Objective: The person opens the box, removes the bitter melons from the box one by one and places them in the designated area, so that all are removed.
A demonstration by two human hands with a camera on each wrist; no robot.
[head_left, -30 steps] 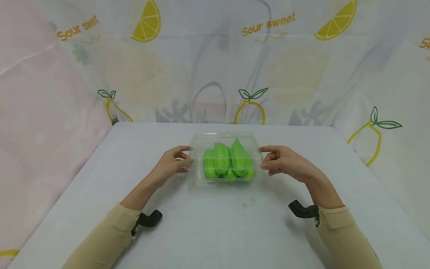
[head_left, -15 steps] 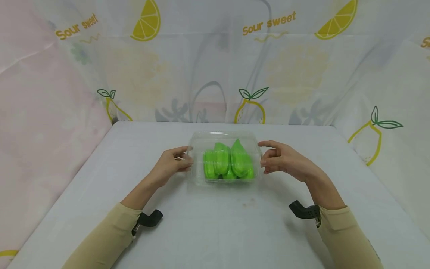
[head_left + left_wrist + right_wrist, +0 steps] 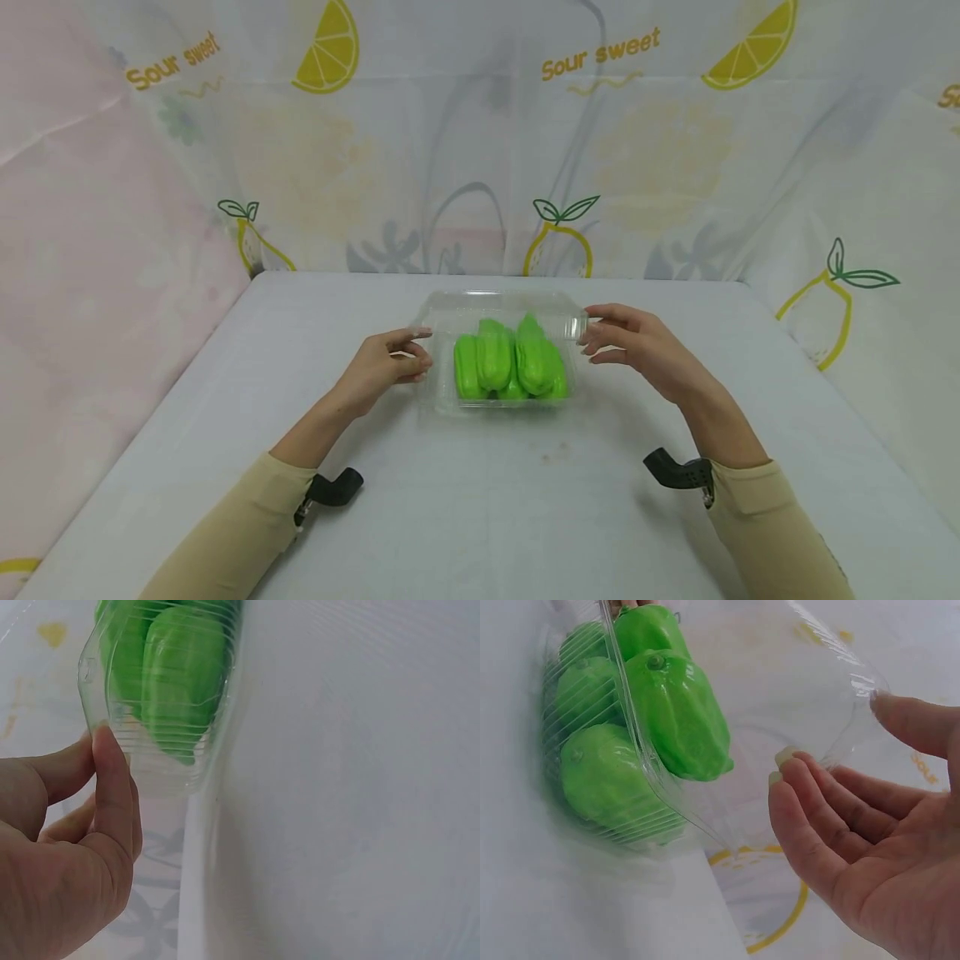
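A hinged clear plastic box stands in the middle of the table with several green ridged gourds in it. Its lid is tilted up toward the back. At the box's left end, my left hand pinches the rim between thumb and fingers, as the left wrist view shows. My right hand holds the lid's right front corner. In the right wrist view, the thumb is at the lid's edge and the other fingers curve along its side, while the gourds stick up above the base's rim.
White cloth covers the table, and a printed curtain with lemon drawings hangs behind it and at both sides. A black wrist camera mount projects from the left sleeve, another mount from the right.
The right hand has moved up along the box's right end, and the lid's front edge has risen away from the base. The left hand stays at the left end.
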